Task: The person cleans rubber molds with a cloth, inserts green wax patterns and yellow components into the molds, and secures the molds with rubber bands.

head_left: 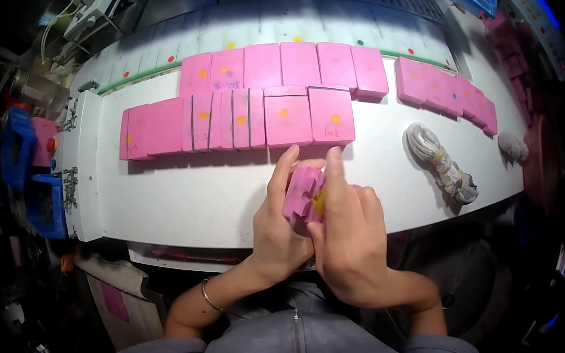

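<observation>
Both hands are raised in front of the white table's near edge, close together. Between them is a pink notched block (302, 190) with a yellow patch on the side by my right thumb. My left hand (272, 236) is closed on its left side, fingers along the outside. My right hand (354, 245) grips it from the right and hides much of it. Whether this is a single block or two pieces pressed together, I cannot tell. Just beyond the fingertips stands a pink block (330, 130) with a dark line and a yellow dot, the end one of the front row.
Behind the front row stands a second row of pink blocks (263, 66). Smaller pink blocks (439, 89) line up at the right. A tied white bundle (439, 162) lies on the white table (179, 201). Blue bins (45, 203) are at the left, and a slatted rack (325, 0) is at the back.
</observation>
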Tool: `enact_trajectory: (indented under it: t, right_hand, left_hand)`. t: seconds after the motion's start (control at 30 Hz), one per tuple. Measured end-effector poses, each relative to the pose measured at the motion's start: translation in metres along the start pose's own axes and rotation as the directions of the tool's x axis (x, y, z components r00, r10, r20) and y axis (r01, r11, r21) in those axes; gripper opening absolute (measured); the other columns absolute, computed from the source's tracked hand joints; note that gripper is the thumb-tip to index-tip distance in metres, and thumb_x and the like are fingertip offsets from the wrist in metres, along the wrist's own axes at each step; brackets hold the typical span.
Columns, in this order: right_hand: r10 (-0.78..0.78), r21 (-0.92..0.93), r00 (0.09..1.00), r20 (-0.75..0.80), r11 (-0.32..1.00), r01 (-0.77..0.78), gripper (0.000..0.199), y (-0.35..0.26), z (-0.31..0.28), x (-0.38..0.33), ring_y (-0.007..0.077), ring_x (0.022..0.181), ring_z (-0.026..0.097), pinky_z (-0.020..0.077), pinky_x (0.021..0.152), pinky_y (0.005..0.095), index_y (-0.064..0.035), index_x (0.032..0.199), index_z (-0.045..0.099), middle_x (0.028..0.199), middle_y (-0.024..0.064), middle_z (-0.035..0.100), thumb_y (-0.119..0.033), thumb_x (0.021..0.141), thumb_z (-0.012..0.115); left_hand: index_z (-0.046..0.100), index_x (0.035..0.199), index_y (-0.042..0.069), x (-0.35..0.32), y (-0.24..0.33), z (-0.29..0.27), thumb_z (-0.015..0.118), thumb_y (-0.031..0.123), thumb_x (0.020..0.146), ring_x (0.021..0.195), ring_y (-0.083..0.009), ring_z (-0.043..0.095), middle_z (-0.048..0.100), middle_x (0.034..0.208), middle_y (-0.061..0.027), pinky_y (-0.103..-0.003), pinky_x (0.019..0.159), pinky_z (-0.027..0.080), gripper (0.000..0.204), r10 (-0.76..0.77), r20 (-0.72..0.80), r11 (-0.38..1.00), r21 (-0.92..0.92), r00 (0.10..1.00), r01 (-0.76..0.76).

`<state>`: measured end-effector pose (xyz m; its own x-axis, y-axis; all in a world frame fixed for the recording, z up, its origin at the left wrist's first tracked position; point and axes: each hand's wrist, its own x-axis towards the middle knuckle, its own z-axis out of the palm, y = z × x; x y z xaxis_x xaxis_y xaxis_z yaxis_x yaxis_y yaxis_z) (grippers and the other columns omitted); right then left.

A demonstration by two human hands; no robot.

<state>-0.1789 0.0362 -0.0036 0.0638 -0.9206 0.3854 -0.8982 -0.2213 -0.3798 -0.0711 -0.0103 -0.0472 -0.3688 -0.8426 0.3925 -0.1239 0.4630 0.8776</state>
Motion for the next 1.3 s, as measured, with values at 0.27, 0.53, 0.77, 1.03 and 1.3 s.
enact_trajectory:
  t: [0.27,0.53,0.77,1.03,1.3]
  right_hand:
    - [0.006,0.123,0.993,0.122,0.992,-0.021,0.068,0.005,-0.029,0.01,0.0407,0.123,0.033,0.0324,0.099,0.0445,-0.0002,0.128,0.046,0.133,0.0201,0.039,-0.009,0.066,0.072]
    - [-0.041,0.471,0.991,0.124,0.882,-0.022,0.057,0.031,-0.02,0.003,0.0311,0.093,0.054,0.0469,0.075,0.035,0.0001,0.12,0.05,0.104,0.0161,0.053,0.007,0.066,0.066]
    - [-0.028,0.5,0.996,0.086,0.866,-0.019,0.049,0.038,-0.018,0.005,0.0298,0.086,0.055,0.047,0.072,0.0345,0.0008,0.114,0.054,0.096,0.0145,0.055,0.006,0.067,0.066]
    - [0.111,0.89,0.972,0.206,0.391,-0.233,0.041,0.037,-0.011,0.018,0.019,0.092,0.057,0.0475,0.079,0.0282,0.0022,0.114,0.056,0.105,0.0127,0.058,0.002,0.074,0.066]
    - [0.069,0.147,0.996,-0.059,0.987,-0.06,0.063,0.072,0.001,0.041,0.0366,0.121,0.039,0.0318,0.101,0.0416,0.0012,0.127,0.045,0.132,0.0193,0.041,-0.006,0.069,0.07]
  left_hand:
    - [0.049,0.118,-0.004,0.011,-0.002,-0.034,0.067,-0.002,0.074,0.094,-0.0158,0.06,0.062,0.106,-0.0116,-0.029,0.083,0.049,0.047,-0.254,0.369,0.953,-0.06,0.894,0.296]
    - [0.058,0.112,0.0,0.023,-0.002,-0.051,0.071,0.0,0.068,0.096,-0.0235,0.063,0.064,0.105,-0.0133,-0.03,0.084,0.049,0.046,-0.122,0.401,0.97,-0.144,0.908,0.194]
    - [0.06,0.112,-0.001,0.025,-0.007,-0.05,0.072,0.001,0.07,0.097,-0.0205,0.063,0.065,0.104,-0.0145,-0.029,0.086,0.048,0.044,-0.157,0.413,0.936,-0.228,0.897,0.269]
    - [0.041,0.128,-0.005,0.024,-0.021,-0.056,0.038,0.066,0.083,0.102,-0.0195,0.058,0.058,0.114,-0.0157,-0.03,0.085,0.048,0.084,-0.143,0.66,0.68,-0.477,0.738,0.558]
    - [0.043,0.125,-0.006,0.046,-0.001,-0.106,0.048,0.045,0.091,0.084,-0.0145,0.06,0.061,0.106,-0.0159,-0.024,0.066,0.049,0.061,-0.35,0.651,0.52,-0.463,0.673,0.718]
